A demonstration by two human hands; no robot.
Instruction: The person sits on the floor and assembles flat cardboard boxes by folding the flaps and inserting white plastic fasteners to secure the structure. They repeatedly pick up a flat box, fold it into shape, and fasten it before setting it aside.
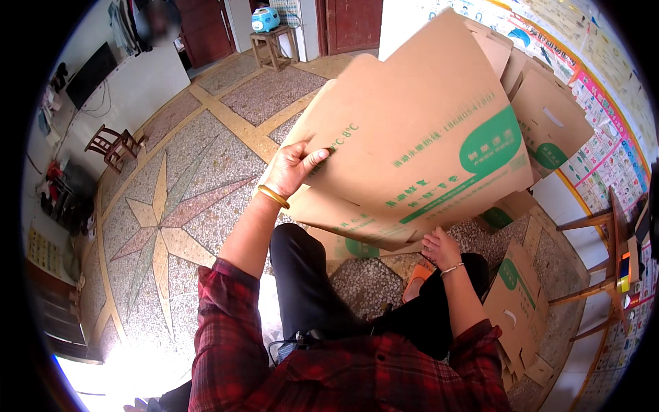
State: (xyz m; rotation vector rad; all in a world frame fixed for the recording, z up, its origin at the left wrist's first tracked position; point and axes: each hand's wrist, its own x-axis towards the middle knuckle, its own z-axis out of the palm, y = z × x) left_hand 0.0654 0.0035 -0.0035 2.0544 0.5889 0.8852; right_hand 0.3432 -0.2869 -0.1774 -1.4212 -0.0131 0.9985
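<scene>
A large brown flattened cardboard box (412, 103) with green printing is held up at a slant in front of me. My left hand (296, 170) grips its left edge, the thumb lying over the printed face and the fingers partly hidden behind. My right hand (443, 248) is at the box's lower edge with its fingers slightly bent and apart; whether they touch the cardboard is hard to tell. Below the raised sheet, further cardboard (329, 211) shows, partly covered by it.
More flattened boxes (549, 113) lean against the poster-covered wall at the right. A cardboard stack (518, 295) lies on the floor by my right leg. A wooden stool or chair (611, 268) stands at the right wall, a small wooden chair (113, 145) at the far left.
</scene>
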